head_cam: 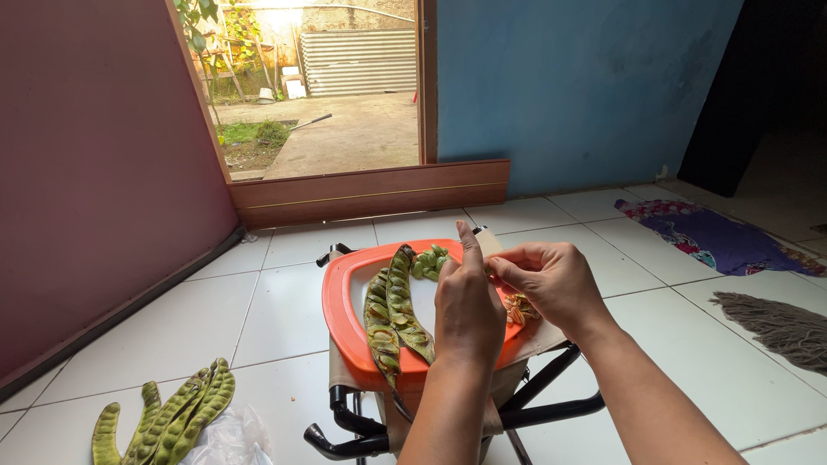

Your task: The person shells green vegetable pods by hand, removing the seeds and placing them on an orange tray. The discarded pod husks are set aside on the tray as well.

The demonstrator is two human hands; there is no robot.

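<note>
**Two hands working over an orange tray of green bean pods**

I look down at my own two bare hands, held together at the centre of the frame above an orange tray. My left hand is seen from the back, forefinger pointing up, the other fingers curled inward; whatever it pinches is hidden behind the hand, so I cannot tell what it grips. My right hand comes in from the lower right, its fingertips pinched together and touching the tip of my left hand. The small thing between them is too hidden to name.

The tray rests on a folding stool with a tan cloth seat and black tube legs, standing on white floor tiles. On the tray, left of my hands, lie two long bumpy green pods, side by side and touching. Near the tray's far edge sits a small heap of shelled green beans. Just under my right hand lies a little pile of pale brownish husks.

At the lower left of the frame, more pods lie bunched on the floor beside a clear plastic bag. At the right, a patterned purple cloth and a grey fringed mat lie on the tiles. At the top, an open doorway shows a sunlit yard.
</note>
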